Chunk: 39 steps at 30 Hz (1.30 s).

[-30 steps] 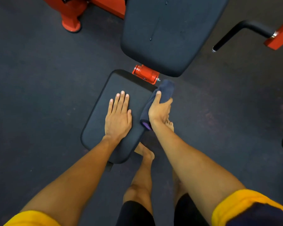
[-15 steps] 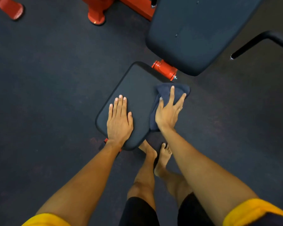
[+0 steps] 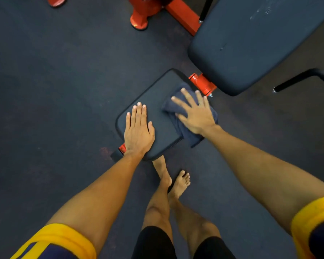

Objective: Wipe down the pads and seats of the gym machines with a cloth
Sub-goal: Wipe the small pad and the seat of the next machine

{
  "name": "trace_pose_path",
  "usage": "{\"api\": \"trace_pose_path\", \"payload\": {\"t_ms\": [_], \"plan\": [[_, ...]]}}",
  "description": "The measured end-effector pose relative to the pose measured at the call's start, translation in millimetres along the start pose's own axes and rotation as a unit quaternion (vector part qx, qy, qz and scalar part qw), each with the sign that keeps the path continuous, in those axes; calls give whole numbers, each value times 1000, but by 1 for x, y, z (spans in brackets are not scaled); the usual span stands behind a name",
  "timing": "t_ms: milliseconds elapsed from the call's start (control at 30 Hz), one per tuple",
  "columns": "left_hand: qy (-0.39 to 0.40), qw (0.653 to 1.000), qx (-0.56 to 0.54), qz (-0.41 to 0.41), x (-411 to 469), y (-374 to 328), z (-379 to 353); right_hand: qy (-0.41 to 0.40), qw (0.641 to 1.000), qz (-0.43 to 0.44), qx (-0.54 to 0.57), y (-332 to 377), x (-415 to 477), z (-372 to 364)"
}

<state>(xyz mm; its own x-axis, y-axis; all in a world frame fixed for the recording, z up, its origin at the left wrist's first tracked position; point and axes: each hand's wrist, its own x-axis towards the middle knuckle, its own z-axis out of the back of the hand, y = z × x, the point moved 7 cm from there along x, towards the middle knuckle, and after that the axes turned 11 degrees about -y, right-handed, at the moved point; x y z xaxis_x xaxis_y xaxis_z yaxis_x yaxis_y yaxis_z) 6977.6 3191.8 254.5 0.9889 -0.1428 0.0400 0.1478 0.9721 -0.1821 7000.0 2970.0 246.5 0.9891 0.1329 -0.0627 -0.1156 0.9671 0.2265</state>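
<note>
A black padded seat (image 3: 157, 101) of an orange-framed gym machine lies below me. My left hand (image 3: 137, 129) rests flat on its near left part, fingers together, holding nothing. A dark blue cloth (image 3: 185, 131) is spread over the seat's right edge and hangs off it. My right hand (image 3: 194, 111) presses flat on the cloth with fingers spread. The larger black back pad (image 3: 251, 43) stands just beyond, at the upper right.
An orange hinge bracket (image 3: 202, 83) joins seat and back pad. Orange frame legs (image 3: 144, 14) stand on the dark rubber floor at the top. A black handle bar (image 3: 303, 77) juts out at the right. My bare feet (image 3: 180, 182) stand just under the seat's near edge.
My right hand went from gripping the bunched cloth at the seat's edge to pressing it flat, fingers spread, and slid it left onto the seat. The left hand stayed put.
</note>
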Motion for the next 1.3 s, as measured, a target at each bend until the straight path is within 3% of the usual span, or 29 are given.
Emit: {"api": "trace_pose_path", "payload": {"t_ms": [67, 100, 167, 233, 333, 433, 533, 633, 833, 933, 1167, 1300], "plan": [[-1, 1000, 7, 4, -2, 1, -2, -6, 989, -143, 40, 5, 7, -3], [-6, 1000, 12, 1, -2, 1, -2, -19, 984, -174, 44, 20, 3, -5], [-8, 1000, 9, -2, -1, 0, -2, -40, 991, -120, 46, 63, -14, -9], [-6, 1000, 10, 0, -3, 3, -2, -15, 998, 6, 55, 90, -33, -14], [-7, 1000, 4, 10, -6, 2, 1, -3, 994, 107, 21, 63, -24, -6], [-7, 999, -14, 31, -3, -2, 3, 18, 1000, 17, -12, 13, -4, 1], [-8, 999, -29, 45, 1, -2, 6, 20, 996, -81, -3, 7, -1, 7], [-6, 994, -53, 90, 3, -3, 12, 54, 995, -87, -11, 20, 0, 15], [-6, 972, -83, 219, 20, -30, 19, 105, 994, -11, -19, -5, 15, 57], [14, 967, -91, 238, 31, -47, 26, 104, 993, 28, -46, -20, 27, 91], [25, 972, -109, 205, 81, -109, 25, 82, 967, 146, -190, -71, 92, 142], [47, 978, -95, 179, 113, -137, -2, 124, 915, 237, -303, -108, 107, 120]]}}
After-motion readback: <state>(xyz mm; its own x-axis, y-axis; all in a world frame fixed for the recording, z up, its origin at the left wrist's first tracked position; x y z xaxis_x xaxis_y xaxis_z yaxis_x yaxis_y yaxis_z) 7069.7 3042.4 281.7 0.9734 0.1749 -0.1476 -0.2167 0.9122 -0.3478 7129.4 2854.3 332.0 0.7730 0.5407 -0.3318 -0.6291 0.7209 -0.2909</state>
